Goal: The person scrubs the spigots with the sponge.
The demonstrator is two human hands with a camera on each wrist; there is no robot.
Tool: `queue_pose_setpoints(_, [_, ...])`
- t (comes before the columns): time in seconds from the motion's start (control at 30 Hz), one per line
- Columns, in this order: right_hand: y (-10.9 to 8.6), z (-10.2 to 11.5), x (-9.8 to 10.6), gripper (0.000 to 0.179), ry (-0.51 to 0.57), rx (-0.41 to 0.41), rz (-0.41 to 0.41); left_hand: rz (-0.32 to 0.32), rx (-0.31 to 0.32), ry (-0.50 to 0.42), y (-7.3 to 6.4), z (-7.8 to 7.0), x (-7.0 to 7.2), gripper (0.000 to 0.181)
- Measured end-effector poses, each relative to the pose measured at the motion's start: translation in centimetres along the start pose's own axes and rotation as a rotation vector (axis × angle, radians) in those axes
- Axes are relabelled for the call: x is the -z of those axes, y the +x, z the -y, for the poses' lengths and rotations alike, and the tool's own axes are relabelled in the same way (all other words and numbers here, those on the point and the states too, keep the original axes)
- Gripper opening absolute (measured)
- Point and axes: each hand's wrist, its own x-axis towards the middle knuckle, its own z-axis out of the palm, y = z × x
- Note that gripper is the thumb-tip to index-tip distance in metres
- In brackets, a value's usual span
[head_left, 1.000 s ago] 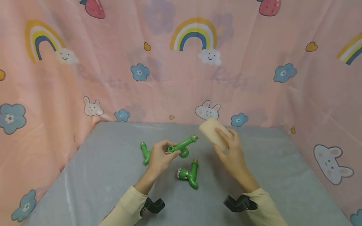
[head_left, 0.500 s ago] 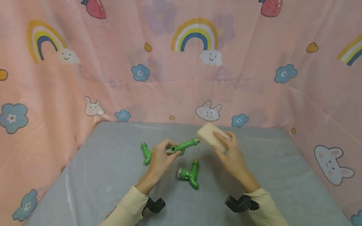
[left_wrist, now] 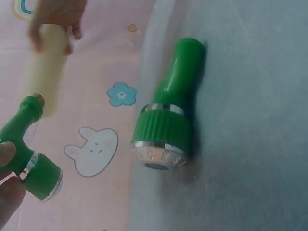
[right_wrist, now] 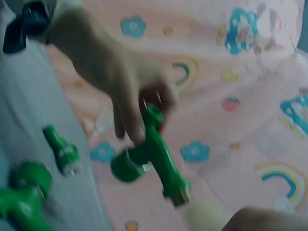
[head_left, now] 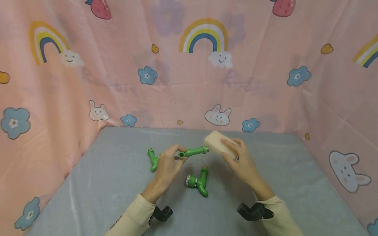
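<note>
Between thumb and fingers, my left hand (head_left: 166, 168) pinches a green tap (head_left: 193, 151) above the table, its brass threaded end pointing right. My right hand (head_left: 245, 165) grips a cream sponge-like block (head_left: 215, 141) close to that threaded end; whether they touch I cannot tell. In the left wrist view, the held tap (left_wrist: 19, 127) shows its ribbed green knob with silver rings. A second green tap (head_left: 202, 183) lies on the table below the hands. Another green tap (head_left: 153, 160) lies behind the left hand, which hides part of it.
A grey cloth covers the table (head_left: 97, 193). A pink patterned curtain (head_left: 260, 98) hangs behind it and along both sides. Each wrist carries a black camera mount, such as the right mount (head_left: 252, 212).
The held tap has turned in the left hand to lie more level, its knob swinging out of sight in the head view. The cream block has moved slightly down and left.
</note>
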Motion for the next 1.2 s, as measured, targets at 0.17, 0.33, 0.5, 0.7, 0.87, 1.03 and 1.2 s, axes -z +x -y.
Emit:
queue_pose_setpoints(0.17, [0.2, -0.5, 1.1, 0.047, 0.01, -0.022, -0.04, -0.01, -0.056, 0.064, 0.0, 0.1, 0.0, 0.026])
queue_pose_setpoints(0.33, [-0.1, 1.1, 0.6, 0.048, 0.089, 0.091, 0.08, -0.04, -0.15, 0.123, 0.2, 0.2, 0.1, 0.027])
queue_pose_setpoints(0.5, [0.1, 0.0, 0.5, 0.044, 0.062, -0.02, 0.116, -0.056, -0.161, 0.121, 0.2, 0.2, 0.2, 0.026])
queue_pose_setpoints(0.7, [0.3, -1.2, 1.3, 0.045, 0.008, -0.066, 0.059, -0.039, -0.116, 0.074, 0.1, 0.2, 0.2, 0.027])
queue_pose_setpoints(0.87, [0.1, 0.2, 0.7, 0.051, 0.11, 0.118, 0.035, -0.014, -0.066, -0.066, 0.3, 0.3, 0.5, 0.026])
queue_pose_setpoints(1.03, [0.3, -0.6, 0.1, 0.05, 0.145, 0.068, 0.071, 0.027, 0.052, -0.2, 0.5, 0.2, 0.8, 0.023])
queue_pose_setpoints(1.2, [0.4, -1.5, 0.3, 0.047, 0.161, -0.033, 0.077, 0.069, 0.148, -0.266, 0.4, 0.3, 0.9, 0.019])
